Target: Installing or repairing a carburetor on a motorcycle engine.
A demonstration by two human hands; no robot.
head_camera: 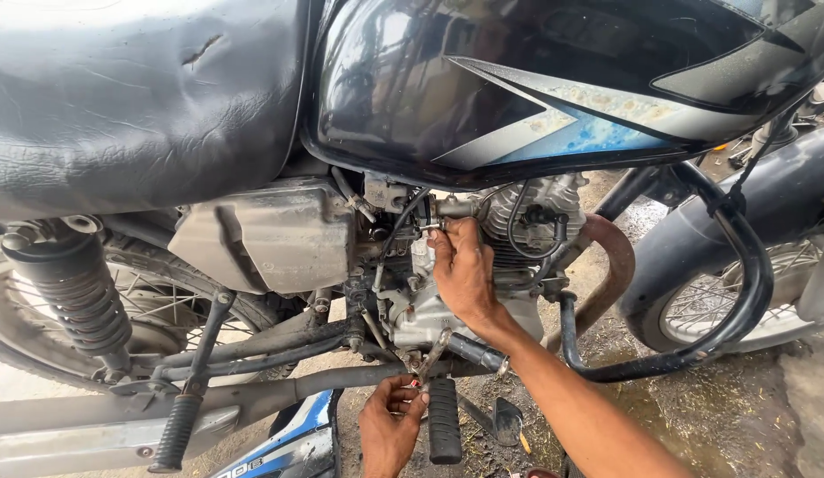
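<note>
A black motorcycle stands side-on, with a glossy fuel tank (pixel 536 80) and a creased black seat (pixel 137 88). My right hand (pixel 462 270) reaches up to the carburettor area (pixel 447 211) beside the finned engine cylinder (pixel 536 217), fingertips pinched on a small metal part there. My left hand (pixel 391 425) is low, fingers closed on a small tool or fitting by the bottom of the engine case (pixel 421 314), just left of the ribbed black footpeg (pixel 444 420).
A grey side cover (pixel 270 235) sits left of the engine. The rear shock spring (pixel 75 288) and spoked rear wheel are at the far left. A black crash guard bar (pixel 739 292), rusty exhaust pipe (pixel 611 265) and front wheel (pixel 722 301) are on the right. The ground is wet dirt (pixel 739 416).
</note>
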